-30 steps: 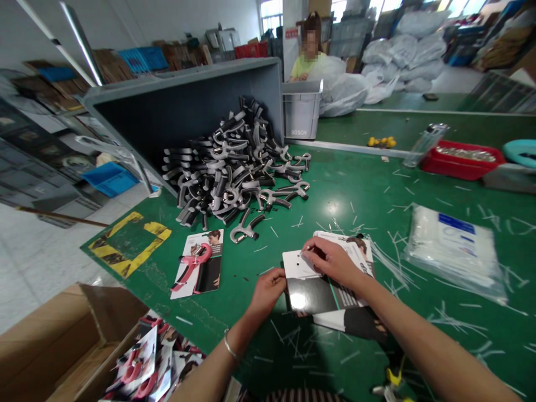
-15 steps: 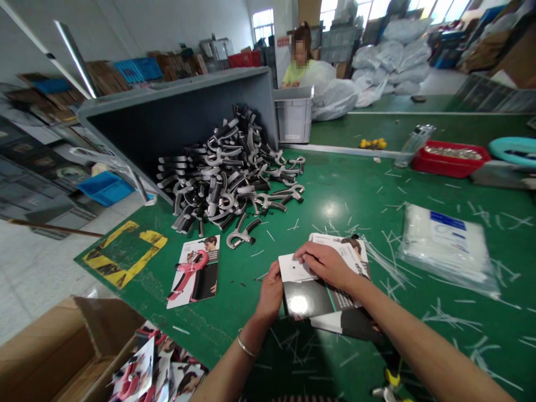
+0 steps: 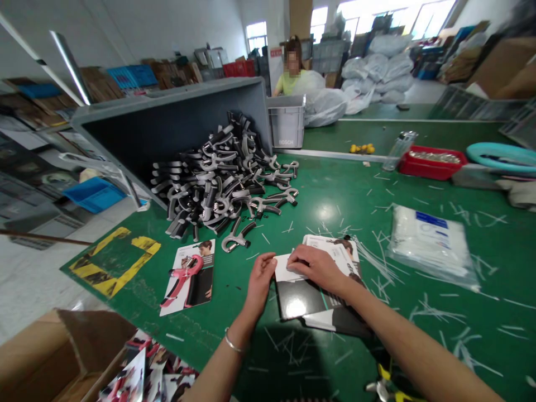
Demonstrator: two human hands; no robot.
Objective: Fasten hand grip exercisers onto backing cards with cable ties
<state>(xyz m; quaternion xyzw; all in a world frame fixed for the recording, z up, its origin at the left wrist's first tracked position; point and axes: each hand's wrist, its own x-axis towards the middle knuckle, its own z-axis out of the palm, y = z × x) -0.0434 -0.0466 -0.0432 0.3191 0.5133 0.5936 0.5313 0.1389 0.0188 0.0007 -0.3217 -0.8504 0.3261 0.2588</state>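
Observation:
My right hand (image 3: 317, 269) lies over a printed backing card (image 3: 293, 298), its fingers bent and pressed together at the card's white top end. That card rests on a stack of similar cards (image 3: 339, 321). My left hand (image 3: 259, 281), with a bracelet at the wrist, is at the card's left corner. Its fingers are loosely bent and apart, with nothing visible between them. To the left, a pink-and-black hand grip strengthener (image 3: 184, 281) lies on its own card (image 3: 208, 279). A grey-and-black hand grip strengthener (image 3: 238, 237) lies just beyond my left hand.
A heap of grey grips (image 3: 218, 178) spills from a tipped grey crate (image 3: 167, 92). Right are a bag of white strips (image 3: 431, 240), loose strips and a red tray (image 3: 435, 167). Yellow-handled pliers (image 3: 383, 385) lie near. A carton (image 3: 37, 346) holds carded grips. Another person sits opposite.
My left hand has let go of the card's left edge and drawn slightly away. My right fingers have shifted over the spot where the card's hole showed. The view has tilted a little.

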